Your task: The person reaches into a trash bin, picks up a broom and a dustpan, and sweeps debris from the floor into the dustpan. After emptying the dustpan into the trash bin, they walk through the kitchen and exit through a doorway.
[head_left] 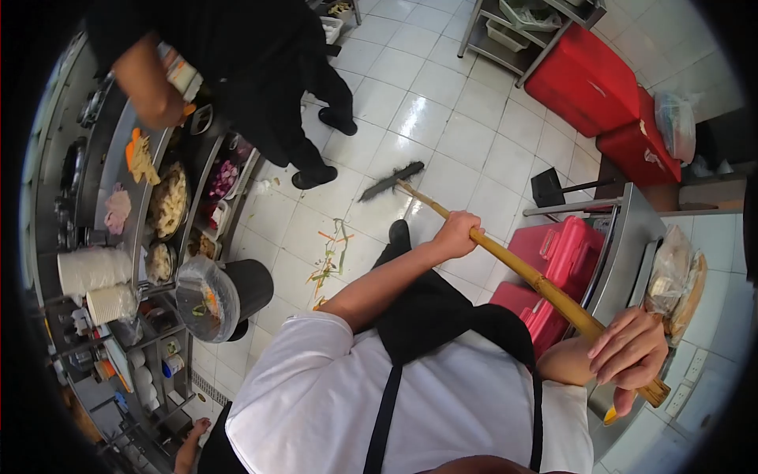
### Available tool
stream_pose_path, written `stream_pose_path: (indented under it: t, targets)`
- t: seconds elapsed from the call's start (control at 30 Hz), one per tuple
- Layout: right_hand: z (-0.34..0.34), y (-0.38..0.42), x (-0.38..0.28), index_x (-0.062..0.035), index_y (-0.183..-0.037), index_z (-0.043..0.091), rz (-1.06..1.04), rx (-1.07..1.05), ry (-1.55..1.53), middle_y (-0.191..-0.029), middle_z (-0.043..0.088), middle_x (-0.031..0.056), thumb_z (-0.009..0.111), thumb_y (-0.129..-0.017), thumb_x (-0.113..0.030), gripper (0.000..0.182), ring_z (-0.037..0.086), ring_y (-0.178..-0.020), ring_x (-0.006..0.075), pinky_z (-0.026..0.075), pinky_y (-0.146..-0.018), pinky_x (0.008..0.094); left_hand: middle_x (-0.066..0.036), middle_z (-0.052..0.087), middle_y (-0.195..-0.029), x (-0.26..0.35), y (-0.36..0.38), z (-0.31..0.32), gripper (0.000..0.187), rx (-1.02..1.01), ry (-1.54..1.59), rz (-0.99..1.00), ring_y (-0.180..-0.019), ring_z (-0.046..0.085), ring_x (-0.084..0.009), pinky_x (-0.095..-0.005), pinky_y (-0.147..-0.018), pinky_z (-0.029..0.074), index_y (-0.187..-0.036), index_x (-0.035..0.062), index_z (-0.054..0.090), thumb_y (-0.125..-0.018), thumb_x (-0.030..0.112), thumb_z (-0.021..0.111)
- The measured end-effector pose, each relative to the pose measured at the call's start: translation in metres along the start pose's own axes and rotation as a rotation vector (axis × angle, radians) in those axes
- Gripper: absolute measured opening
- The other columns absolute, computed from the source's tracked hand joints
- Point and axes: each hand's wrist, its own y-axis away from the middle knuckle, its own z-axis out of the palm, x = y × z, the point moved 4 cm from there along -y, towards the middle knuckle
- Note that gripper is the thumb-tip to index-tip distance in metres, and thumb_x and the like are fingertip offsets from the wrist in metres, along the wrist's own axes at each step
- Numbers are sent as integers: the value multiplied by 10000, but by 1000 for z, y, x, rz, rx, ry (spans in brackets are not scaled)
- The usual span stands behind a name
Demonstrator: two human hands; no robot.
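A broom [545, 288] with a long bamboo-like handle slants across the view, its dark bristle head [391, 182] resting on the tiled floor. Partway down the handle, my left hand [458, 235] is wrapped round it. My right hand [629, 351] holds the handle close to its top end, fingers over it and thumb below. Vegetable scraps [332, 253], green and orange strips, lie scattered on the floor to the left of the bristles.
A co-worker in black [237, 79] stands at the food counter, upper left. A lined black bin [249, 284] stands below the counter. Red containers [584, 79] and a black dustpan [546, 188] are on the right, near a steel table [632, 237]. Another person's hand [201, 426] shows lower left.
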Motion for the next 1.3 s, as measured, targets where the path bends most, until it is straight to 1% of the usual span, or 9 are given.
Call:
stream_pose_path:
  t: [0.27, 0.47, 0.57, 0.7, 0.9, 1.1, 1.2, 1.23, 1.3]
  targets:
    - [-104, -70, 57, -83, -660, 544, 8, -89, 148, -674, 652, 67, 738, -787, -348, 352, 645, -577, 143, 559, -642, 283, -135, 535, -629, -29, -162, -33, 259, 48, 41, 117, -673, 518, -352, -446, -647, 403, -604, 50, 461, -773, 121, 644]
    - [-208, -52, 127, -93, -663, 566, -21, 90, 174, -644, 642, 42, 736, -780, -379, 352, 638, -553, 127, 553, -598, 266, -123, 520, -633, -87, -291, -55, 256, 134, -25, 130, -681, 505, -342, -433, -663, 403, -613, 46, 456, -761, 111, 655]
    - [-286, -39, 181, -92, -678, 582, -43, 123, 110, -644, 642, 40, 734, -783, -375, 339, 638, -562, 130, 548, -601, 267, -122, 516, -638, -135, -363, -62, 244, 155, -77, 88, -684, 502, -343, -432, -673, 401, -623, 48, 463, -754, 111, 659]
    - [-417, -49, 268, -76, -711, 599, -45, 32, -36, -693, 640, 45, 731, -788, -378, 338, 631, -588, 146, 544, -632, 285, -129, 516, -661, -194, -466, -85, 234, 274, -135, -5, -704, 497, -345, -427, -681, 395, -636, 43, 463, -759, 108, 651]
    - [-594, -118, 371, -71, -761, 595, -69, -62, -95, -725, 621, 49, 717, -778, -437, 386, 637, -636, 161, 544, -654, 307, -135, 509, -677, -244, -596, -135, 233, 462, -204, -216, -724, 490, -341, -426, -688, 387, -647, 30, 463, -778, 108, 640]
    - [-663, -186, 467, -57, -751, 559, -45, 70, -307, -730, 619, 51, 605, -866, -437, 400, 626, -642, 186, 534, -643, 348, -138, 507, -666, -294, -662, -189, 225, 640, -197, -342, -719, 490, -340, -419, -671, 392, -652, 26, 468, -790, 101, 629]
    - [-676, -230, 513, -52, -776, 565, -109, 66, -329, -750, 633, 69, 603, -872, -424, 385, 624, -682, 206, 530, -637, 371, -136, 518, -680, -325, -676, -215, 199, 696, -186, -364, -721, 491, -348, -429, -692, 390, -661, 35, 472, -791, 93, 612]
    - [-684, -242, 523, -85, -776, 544, -84, 19, -297, -762, 612, 49, 596, -873, -442, 374, 602, -743, 212, 509, -698, 404, -137, 520, -679, -331, -682, -225, 201, 718, -175, -360, -718, 494, -350, -430, -689, 392, -658, 36, 471, -791, 92, 612]
    - [-698, -265, 547, -109, -775, 524, -80, 176, -241, -766, 580, 28, 580, -880, -453, 364, 576, -753, 200, 480, -715, 392, -139, 525, -681, -345, -701, -248, 203, 758, -159, -354, -721, 501, -352, -433, -690, 394, -655, 38, 470, -791, 92, 611]
